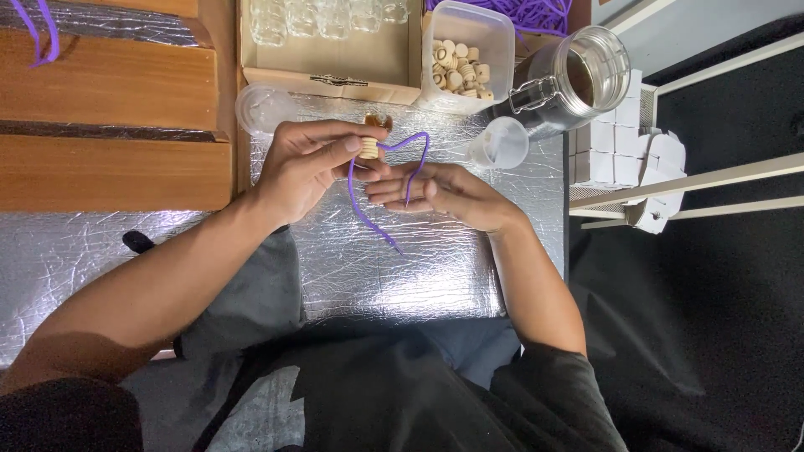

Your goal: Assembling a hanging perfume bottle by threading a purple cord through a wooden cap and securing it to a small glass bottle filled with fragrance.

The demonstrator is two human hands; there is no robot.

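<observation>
Your left hand is closed on a small cork, pinched between thumb and fingertips above the middle of the foil-covered worktop. A purple cord loops off the cork, arches right, and drops toward you, its loose end lying on the foil. Your right hand lies just right of the left; its fingers are curled together around the cord near the loop, though I cannot tell how firmly they grip.

Far side of the worktop, left to right:
1. A round clear lid, flat on the foil, just beyond your left hand.
2. A cardboard box holding small glass bottles.
3. A clear plastic tub with more corks inside.
4. A small clear cup, near your right hand.
5. A glass jar with a wire clasp, tipped on its side.

More purple cord is heaped at the far edge. White cartons stand right of the worktop. Wooden steps sit at far left.
</observation>
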